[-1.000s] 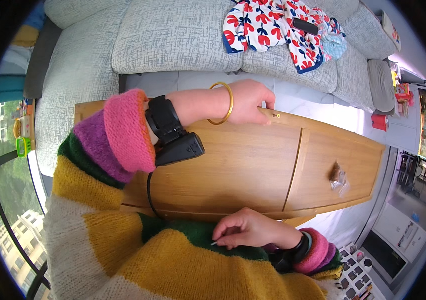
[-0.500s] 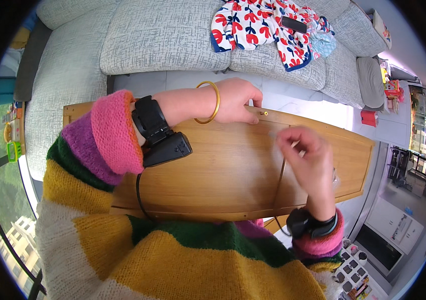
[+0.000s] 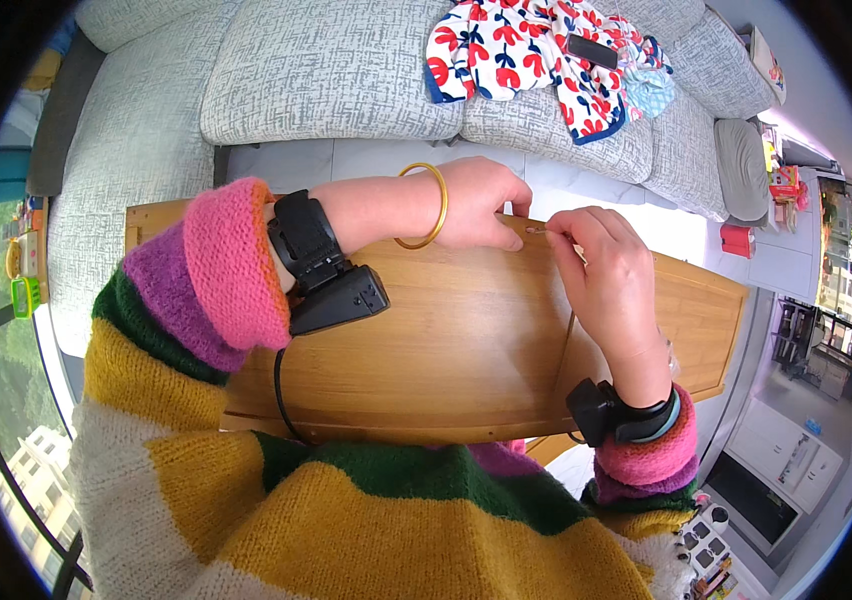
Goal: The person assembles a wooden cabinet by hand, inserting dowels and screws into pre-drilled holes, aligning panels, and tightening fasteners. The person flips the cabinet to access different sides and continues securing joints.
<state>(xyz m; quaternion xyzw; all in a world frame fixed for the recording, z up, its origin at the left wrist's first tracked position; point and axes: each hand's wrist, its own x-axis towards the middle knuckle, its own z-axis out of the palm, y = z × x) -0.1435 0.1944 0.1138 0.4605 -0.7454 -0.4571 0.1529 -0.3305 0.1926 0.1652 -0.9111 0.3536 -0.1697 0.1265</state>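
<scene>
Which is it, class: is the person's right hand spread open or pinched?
Pinched: on the right hand, thumb and fingers meet at a small metal piece, by the wooden panel's far edge.

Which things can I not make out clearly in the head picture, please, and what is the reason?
All in the head view:
Small thing at the right hand: too small to tell its kind.
Left hand: some fingers hidden by the hand itself.
Board: left part hidden by the left sleeve.
Sofa: cut off by the picture's upper edge.
</scene>
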